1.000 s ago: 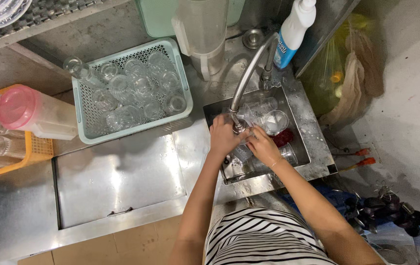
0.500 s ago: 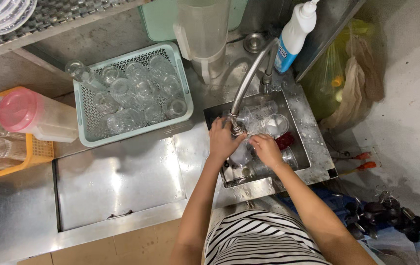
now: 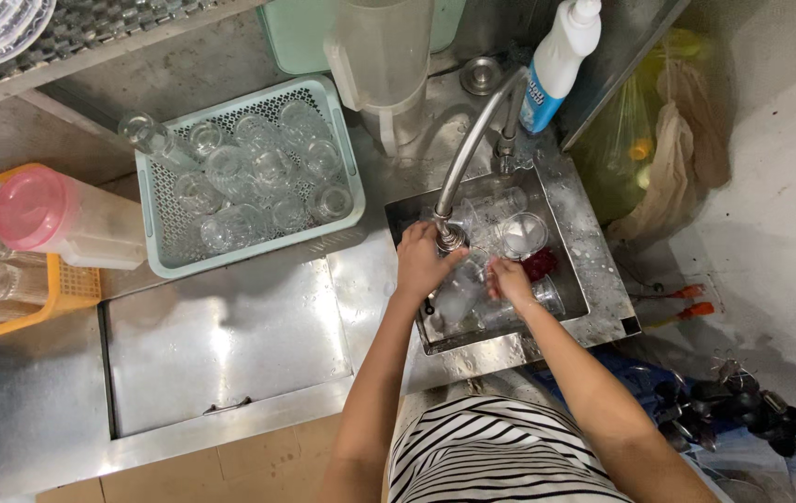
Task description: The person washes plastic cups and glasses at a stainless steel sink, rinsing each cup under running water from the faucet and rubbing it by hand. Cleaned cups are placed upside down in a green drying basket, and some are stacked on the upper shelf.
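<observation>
Washing looks to be the step in hand: the left hand (image 3: pixel 424 263) grips a clear glass (image 3: pixel 458 296) under the curved tap (image 3: pixel 472 154) over the sink (image 3: pixel 603 307), the right hand (image 3: pixel 510 279) closes on it, so rinsing seems due.

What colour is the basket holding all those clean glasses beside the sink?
The basket is pale mint green, perforated plastic, seen clearly in the head view.

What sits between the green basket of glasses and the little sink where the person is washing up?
In the head view, only a bare strip of wet steel counter separates the green basket from the sink; nothing stands on it.
</observation>
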`<state>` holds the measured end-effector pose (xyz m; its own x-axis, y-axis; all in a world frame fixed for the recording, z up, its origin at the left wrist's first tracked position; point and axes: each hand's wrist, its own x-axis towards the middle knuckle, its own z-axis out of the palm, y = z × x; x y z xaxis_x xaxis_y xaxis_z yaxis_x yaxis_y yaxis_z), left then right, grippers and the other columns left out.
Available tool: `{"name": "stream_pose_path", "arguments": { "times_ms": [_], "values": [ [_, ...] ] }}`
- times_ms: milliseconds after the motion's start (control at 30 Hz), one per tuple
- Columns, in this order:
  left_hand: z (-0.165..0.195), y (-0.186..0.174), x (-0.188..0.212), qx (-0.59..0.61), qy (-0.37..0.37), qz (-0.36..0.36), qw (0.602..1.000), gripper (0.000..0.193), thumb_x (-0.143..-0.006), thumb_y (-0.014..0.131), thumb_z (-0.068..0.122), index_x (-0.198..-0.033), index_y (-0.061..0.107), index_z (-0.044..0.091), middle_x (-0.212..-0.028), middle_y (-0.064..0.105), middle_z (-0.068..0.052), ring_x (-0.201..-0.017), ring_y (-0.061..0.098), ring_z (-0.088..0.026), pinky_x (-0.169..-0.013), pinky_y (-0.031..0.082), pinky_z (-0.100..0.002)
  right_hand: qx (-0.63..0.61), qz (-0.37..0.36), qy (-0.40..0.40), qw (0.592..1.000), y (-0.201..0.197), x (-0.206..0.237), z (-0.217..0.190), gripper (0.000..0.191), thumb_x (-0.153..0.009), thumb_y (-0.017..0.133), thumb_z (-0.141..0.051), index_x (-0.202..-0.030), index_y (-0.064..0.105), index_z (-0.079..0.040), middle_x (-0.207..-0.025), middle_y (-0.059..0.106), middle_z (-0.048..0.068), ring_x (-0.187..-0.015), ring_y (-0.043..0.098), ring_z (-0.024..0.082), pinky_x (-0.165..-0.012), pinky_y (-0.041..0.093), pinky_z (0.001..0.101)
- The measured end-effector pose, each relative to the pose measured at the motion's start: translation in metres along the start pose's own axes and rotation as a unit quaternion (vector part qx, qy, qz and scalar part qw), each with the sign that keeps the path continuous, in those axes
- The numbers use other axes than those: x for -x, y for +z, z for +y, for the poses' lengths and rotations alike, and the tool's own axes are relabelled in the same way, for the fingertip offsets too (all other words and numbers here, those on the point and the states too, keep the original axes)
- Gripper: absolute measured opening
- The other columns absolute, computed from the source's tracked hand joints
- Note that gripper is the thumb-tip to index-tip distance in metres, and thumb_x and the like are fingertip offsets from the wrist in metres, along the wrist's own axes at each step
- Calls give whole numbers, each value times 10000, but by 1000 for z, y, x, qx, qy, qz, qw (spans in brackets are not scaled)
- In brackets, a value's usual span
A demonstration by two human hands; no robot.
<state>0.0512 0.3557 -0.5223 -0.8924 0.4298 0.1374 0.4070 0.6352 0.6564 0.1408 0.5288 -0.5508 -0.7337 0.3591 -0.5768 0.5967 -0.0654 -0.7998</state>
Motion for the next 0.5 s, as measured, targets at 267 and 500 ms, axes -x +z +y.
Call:
{"name": "stream_pose_path", "arguments": {
  "times_ms": [267,500],
  "values": [
    [8,3,2,1,9,33,999,678,-761,826,483,-1186,689,-27,-1289,641,-185,-1283,521,-379,-1063,408,-487,356,-21,-477,803,0,28,-22,193,-823,780,-188,-940,766,-35,-1024,677,98,-1065,602,305,-929,510,405],
    [12,-3,6,-13,-15,-52,998,634,-743,845,506,-1113,710,9,-1313,624,-171,-1358,479,-375,-1114,387,-477,382,3,-507,773,-12,38,-21,214,-818,792,-168,-957,752,-11,-1077,644,106,-1096,587,294,-960,510,401]
  ]
}}
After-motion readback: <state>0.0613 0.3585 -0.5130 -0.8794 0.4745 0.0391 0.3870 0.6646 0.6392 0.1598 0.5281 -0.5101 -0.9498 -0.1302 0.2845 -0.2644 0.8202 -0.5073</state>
